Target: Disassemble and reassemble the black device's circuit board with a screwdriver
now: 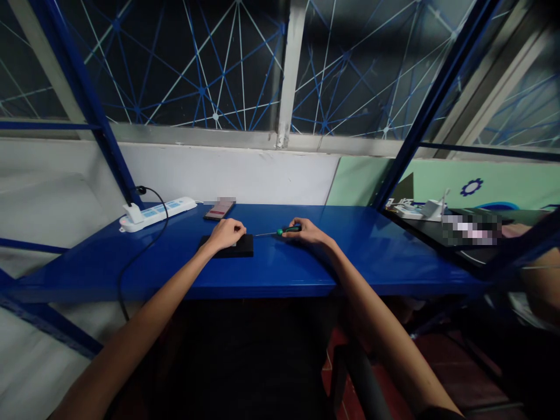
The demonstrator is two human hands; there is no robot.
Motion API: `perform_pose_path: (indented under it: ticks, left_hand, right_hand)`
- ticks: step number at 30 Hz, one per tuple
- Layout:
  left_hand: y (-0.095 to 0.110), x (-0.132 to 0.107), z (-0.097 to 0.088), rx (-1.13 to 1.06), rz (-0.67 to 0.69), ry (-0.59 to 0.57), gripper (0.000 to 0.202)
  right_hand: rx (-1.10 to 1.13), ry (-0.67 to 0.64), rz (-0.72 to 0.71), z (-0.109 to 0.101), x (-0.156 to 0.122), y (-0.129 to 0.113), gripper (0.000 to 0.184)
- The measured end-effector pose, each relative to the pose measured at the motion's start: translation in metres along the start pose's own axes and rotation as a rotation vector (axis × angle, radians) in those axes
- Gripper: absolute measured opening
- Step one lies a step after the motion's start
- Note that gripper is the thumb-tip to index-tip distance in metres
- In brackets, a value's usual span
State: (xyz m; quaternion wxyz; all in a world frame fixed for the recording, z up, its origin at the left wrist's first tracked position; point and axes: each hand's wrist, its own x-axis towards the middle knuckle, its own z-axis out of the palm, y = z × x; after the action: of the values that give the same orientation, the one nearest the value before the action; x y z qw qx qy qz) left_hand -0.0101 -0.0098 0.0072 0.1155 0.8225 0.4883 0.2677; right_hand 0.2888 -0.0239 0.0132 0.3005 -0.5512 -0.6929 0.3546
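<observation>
A flat black rectangular object [243, 249] lies on the blue table, near its front edge. Over its top rests my left hand [227, 233], with thumb and fingertips pinched together; whatever is between them is too small to make out. My right hand [306, 231] is closed around the handle of a screwdriver [280, 232], green and black with a thin metal shaft. The shaft points left, and its tip is close to the right side of the black object.
Behind my left hand lies a phone [221, 208]. A white power strip [157, 214] with a black cable [142, 251] sits at the left. Blue metal posts [102, 134] frame the table [350, 262]. At the right, another person's arm [545, 274] is beside a dark table with devices.
</observation>
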Motion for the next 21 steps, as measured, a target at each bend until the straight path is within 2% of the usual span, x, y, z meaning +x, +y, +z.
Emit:
perform_pose_path:
  ticks: [3,6,9,13,17,21]
  left_hand:
    - [-0.003,0.002,0.000,0.005,-0.037,0.026,0.027]
    - [-0.004,0.002,0.001,0.014,-0.042,0.022,0.027]
    - [-0.003,0.002,0.000,0.016,-0.018,0.013,0.027]
    - [-0.004,0.002,0.001,0.026,-0.026,0.004,0.027]
    - [-0.005,0.003,0.002,0.037,-0.030,-0.008,0.028]
    - [-0.005,0.003,0.002,0.055,-0.038,-0.004,0.027]
  right_hand:
    - [-0.019,0.002,-0.014,-0.001,-0.001,-0.001,0.051]
    - [-0.086,0.004,-0.052,0.000,-0.001,-0.003,0.060]
    - [-0.097,-0.008,0.000,0.001,-0.003,-0.007,0.064]
    - [0.013,-0.022,0.016,0.000,-0.009,-0.013,0.052]
    - [0.096,-0.049,-0.008,-0.001,-0.008,-0.011,0.052]
    - [-0.043,0.018,-0.085,0.000,-0.001,-0.004,0.052]
